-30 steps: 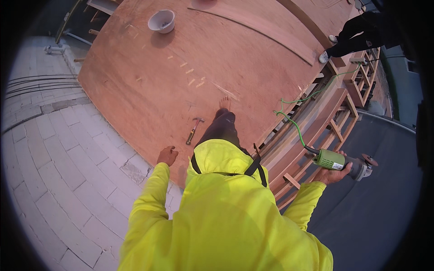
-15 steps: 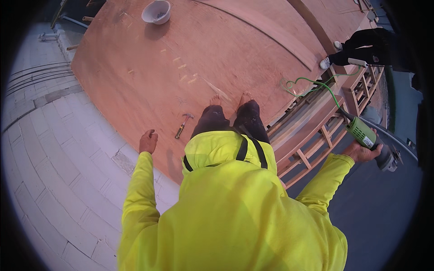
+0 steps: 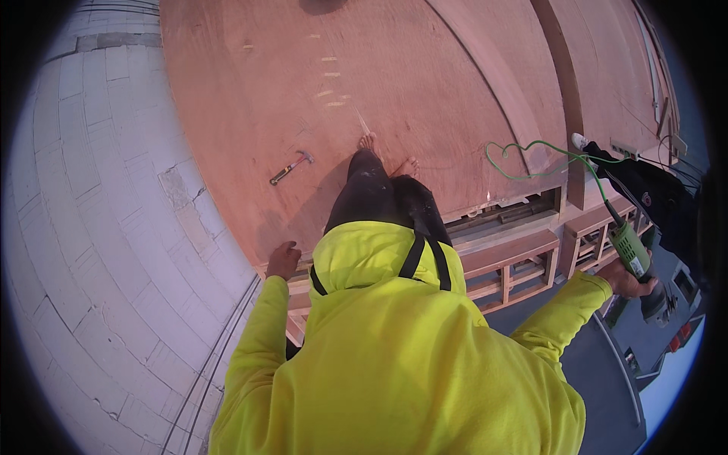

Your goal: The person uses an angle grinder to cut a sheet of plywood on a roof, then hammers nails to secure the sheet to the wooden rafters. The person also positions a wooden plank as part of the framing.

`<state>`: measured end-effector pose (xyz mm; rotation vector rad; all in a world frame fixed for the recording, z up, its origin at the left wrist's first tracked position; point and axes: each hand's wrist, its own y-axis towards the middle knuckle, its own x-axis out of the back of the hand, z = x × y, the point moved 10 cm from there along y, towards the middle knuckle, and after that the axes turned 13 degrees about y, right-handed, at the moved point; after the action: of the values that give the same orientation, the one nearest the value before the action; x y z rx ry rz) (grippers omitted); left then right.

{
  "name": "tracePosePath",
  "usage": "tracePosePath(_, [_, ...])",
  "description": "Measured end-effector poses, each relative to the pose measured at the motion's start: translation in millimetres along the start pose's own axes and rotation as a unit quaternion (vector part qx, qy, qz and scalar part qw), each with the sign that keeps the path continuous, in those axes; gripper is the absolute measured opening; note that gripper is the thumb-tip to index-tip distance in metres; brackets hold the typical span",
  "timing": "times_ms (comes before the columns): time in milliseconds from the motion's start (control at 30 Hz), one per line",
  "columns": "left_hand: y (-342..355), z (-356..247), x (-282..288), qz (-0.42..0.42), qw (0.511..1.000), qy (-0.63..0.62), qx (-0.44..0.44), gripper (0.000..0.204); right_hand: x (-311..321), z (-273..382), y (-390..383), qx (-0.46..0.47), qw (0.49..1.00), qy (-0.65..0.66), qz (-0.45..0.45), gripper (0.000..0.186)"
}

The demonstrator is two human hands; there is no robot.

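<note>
My right hand (image 3: 623, 277) is wrapped round the body of a green angle grinder (image 3: 629, 246), held out to my right beyond the wooden framing. Its green cord (image 3: 533, 142) runs up from the tool and loops over the wood toward another person. My left hand (image 3: 283, 260) hangs by my left side over the near edge of a reddish plywood deck (image 3: 250, 121), fingers loosely apart and holding nothing. On the deck ahead of that hand lies a claw hammer (image 3: 291, 168). My bare feet (image 3: 367, 142) stand on the plywood.
At the right stands a person in dark trousers (image 3: 644, 182) and white shoes. Slatted wooden frames (image 3: 506, 280) and an opening with stacked timber (image 3: 508, 216) border the deck's near side. A raised curved strip (image 3: 557, 76) crosses it. A pale block wall (image 3: 98, 250) is at left.
My view and body have turned to the right; the bowl has left the view and the hammer appears farther ahead. The grinder stays in my right hand; my left hand is nearer my body.
</note>
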<state>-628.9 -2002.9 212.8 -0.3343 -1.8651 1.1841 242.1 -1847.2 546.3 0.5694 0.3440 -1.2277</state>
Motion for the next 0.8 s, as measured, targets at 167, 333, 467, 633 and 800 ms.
tracePosePath(167, [-12.6,16.0,-27.7,-0.008,1.0,-0.007,0.02,0.046,-30.3,-8.5,4.2,0.018,1.0,-0.016,0.013,0.069])
tracePosePath(333, [5.7,4.8,-26.5,-0.031,0.999,-0.043,-0.003,0.045,-70.4,-8.7,6.3,0.03,0.999,0.004,0.032,0.066])
tracePosePath(467, [10.4,4.6,-17.2,-0.076,0.991,-0.108,0.018,0.045,-84.4,-13.3,1.5,0.044,0.998,0.033,0.003,0.058])
tracePosePath(633, [-0.2,0.4,-23.5,-0.103,0.977,-0.182,0.05,0.047,-102.2,-26.6,20.9,0.042,0.998,0.031,0.047,0.051])
tracePosePath(800, [-24.5,-9.6,-102.1,-0.099,0.978,-0.174,0.059,0.046,-143.1,-44.6,36.4,0.027,0.995,0.058,0.079,0.049])
